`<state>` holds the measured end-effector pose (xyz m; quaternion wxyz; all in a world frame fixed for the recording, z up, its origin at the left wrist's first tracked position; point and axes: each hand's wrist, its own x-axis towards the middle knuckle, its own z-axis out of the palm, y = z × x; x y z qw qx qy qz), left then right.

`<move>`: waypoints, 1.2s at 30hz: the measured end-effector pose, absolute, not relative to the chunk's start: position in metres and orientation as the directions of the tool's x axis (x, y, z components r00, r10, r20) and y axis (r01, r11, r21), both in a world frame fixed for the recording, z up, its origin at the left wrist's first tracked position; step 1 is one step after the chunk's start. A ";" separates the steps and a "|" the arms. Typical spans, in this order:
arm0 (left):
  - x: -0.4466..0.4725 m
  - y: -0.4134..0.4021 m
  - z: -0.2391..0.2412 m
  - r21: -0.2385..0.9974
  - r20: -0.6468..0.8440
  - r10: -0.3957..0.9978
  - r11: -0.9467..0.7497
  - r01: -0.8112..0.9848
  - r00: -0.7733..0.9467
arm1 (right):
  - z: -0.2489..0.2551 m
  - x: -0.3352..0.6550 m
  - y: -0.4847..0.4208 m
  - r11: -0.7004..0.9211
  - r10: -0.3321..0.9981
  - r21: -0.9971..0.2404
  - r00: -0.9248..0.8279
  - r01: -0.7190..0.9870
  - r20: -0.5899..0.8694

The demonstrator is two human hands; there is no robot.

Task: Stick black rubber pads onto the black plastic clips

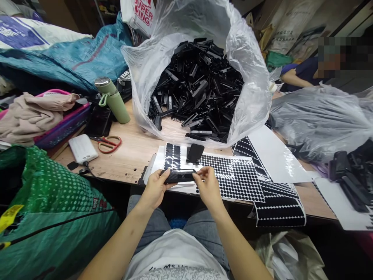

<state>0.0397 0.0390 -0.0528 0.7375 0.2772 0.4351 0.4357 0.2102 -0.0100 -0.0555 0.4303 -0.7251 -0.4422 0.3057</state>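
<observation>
Over the table's front edge, my left hand point(155, 189) grips the left end of a long black plastic part point(181, 176) with a carbon-look surface and small dark round spots along it. My right hand point(207, 186) has thumb and index finger closed at the part's right end; whether a small sticker is between them I cannot tell. Just behind, a black plate-like piece point(196, 153) stands tilted on the sheets. Beneath and to the right lies a white sheet of black round stickers point(233, 175). Left of the plate-like piece is a strip of larger black stickers point(172, 155).
A big clear plastic bag point(253, 77) of black parts point(201, 85) stands open behind my hands. Left are red-handled scissors point(110, 144), a white power bank point(83, 148) and a green bottle point(115, 102). More sticker sheets point(279, 210) overhang the edge. A co-worker's arm point(295, 79) shows far right.
</observation>
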 end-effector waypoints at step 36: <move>0.058 0.035 -0.062 0.765 -0.409 0.882 0.471 -0.438 0.234 | -0.050 0.181 0.004 -0.049 0.965 -0.846 0.242 0.531 0.096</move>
